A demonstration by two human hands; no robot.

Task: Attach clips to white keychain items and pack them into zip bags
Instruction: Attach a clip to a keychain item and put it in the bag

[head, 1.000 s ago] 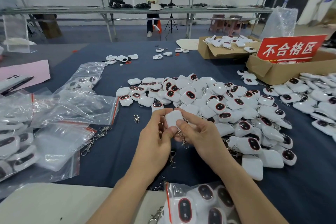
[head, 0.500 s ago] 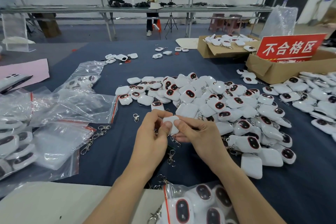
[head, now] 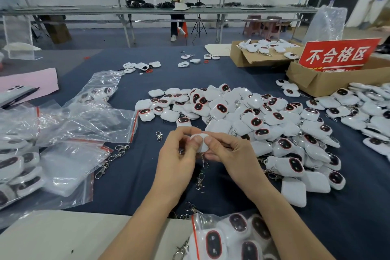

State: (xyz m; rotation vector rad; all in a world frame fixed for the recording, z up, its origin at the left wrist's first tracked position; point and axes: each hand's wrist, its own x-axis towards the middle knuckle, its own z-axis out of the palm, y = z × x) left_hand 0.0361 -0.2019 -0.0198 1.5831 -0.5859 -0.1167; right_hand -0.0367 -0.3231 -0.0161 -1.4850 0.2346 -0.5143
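A small, rounded white keychain item (head: 202, 147) of smooth plastic is held between both hands, just above the bench. It is pinched on one side by the thumb and curled fingers of the left hand (head: 177, 154) and on the other by the thumb and fingers of the right hand (head: 230, 154), so that the fingertips of the two hands nearly meet on it. A silver metal clip (head: 203, 162) is seen hanging directly below the item, between the two palms; whether it is fastened to the item cannot be told. A second loose silver clip (head: 200, 182) is laid just beneath the hands on the dark blue cloth-covered bench (head: 137, 186).

Beyond the hands and spreading to the right of the right hand, a large pile of white keychain pieces with dark, red-rimmed oval faces (head: 253, 116) is heaped. To the left of the left hand, clear plastic zip bags with red seal strips (head: 84, 120) are spread, and a short string of joined clips (head: 114, 157) lies near them. A filled zip bag (head: 228, 236) is placed between the forearms. Far beyond the right hand, a brown cardboard box (head: 316, 82) is stood with a red sign (head: 337, 55).
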